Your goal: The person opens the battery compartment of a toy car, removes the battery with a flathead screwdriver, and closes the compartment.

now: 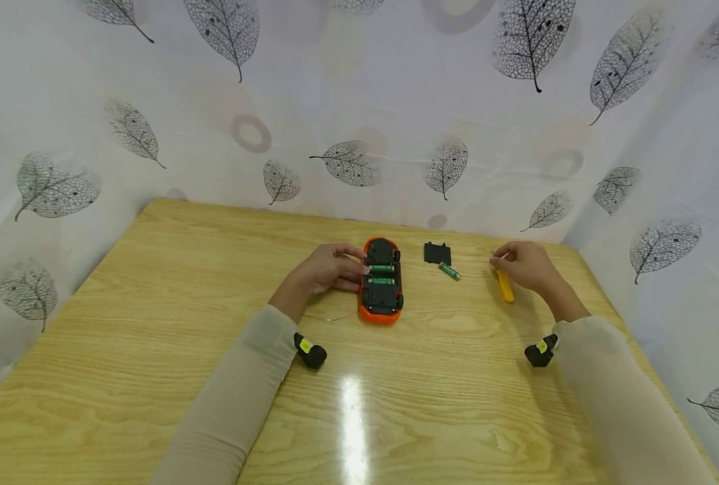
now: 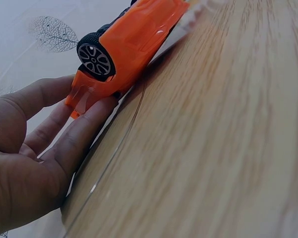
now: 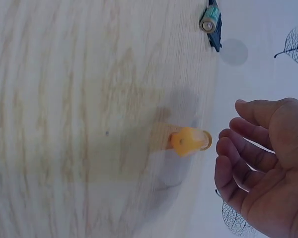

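My left hand (image 1: 326, 269) rests on the desk (image 1: 153, 323), fingers nearly straight and lightly spread, fingertips (image 2: 97, 111) touching the left side of the orange toy car (image 1: 381, 279). No curl round it, just contact. The car lies belly-up, past the middle of the desk toward the far edge, battery bay open with two green cells seated.

My right hand (image 1: 526, 264) sits near the far right corner, fingers loosely bent and relaxed, holding nothing. It's just beside the yellow screwdriver (image 1: 505, 285), which lies flat on the desk; from the head view I can't tell whether skin touches the handle.

Farther back, between the car and my right hand: a loose green battery (image 1: 449, 271), and the black battery cover (image 1: 437, 253) just behind it, close to the far edge.

Left wrist view adds the car's wheel (image 2: 95, 59) and its orange body shell against the wood, unseen from above. Right wrist view shows the screwdriver's butt end (image 3: 188, 140) clear of my open palm (image 3: 268, 173), with a gap between.
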Motion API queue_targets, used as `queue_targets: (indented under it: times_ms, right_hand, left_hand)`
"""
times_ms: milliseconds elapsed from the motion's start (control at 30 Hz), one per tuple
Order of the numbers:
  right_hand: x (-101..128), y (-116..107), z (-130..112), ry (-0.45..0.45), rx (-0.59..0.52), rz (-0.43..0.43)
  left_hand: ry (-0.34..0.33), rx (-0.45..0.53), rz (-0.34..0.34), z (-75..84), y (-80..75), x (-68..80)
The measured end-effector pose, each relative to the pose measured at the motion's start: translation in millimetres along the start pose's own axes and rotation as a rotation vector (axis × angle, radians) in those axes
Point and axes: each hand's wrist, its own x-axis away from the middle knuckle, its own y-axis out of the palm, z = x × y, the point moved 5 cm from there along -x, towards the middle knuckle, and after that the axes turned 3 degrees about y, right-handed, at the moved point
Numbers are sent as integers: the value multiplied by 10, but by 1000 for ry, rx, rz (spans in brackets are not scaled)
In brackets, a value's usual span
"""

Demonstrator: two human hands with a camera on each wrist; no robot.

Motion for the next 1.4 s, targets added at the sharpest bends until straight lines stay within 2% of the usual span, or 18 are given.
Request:
queue_targets:
  times_ms: [200,633,933,1400]
  right_hand:
    - [-14,70,-117,-56,41,-7]
    - [-27,308,-457,-247,64,-73]
    - [-29,428,-613,-304,73,-92]
    - [-65,486,-681,-320,82,-90]
  left_hand:
    - [-1,-7,1,10,25,8]
    - [5,-6,-7,-17,14,-8]
    - [-2,-1,-5,-11,12,0]
    - [2,5,-8,5,20,1]
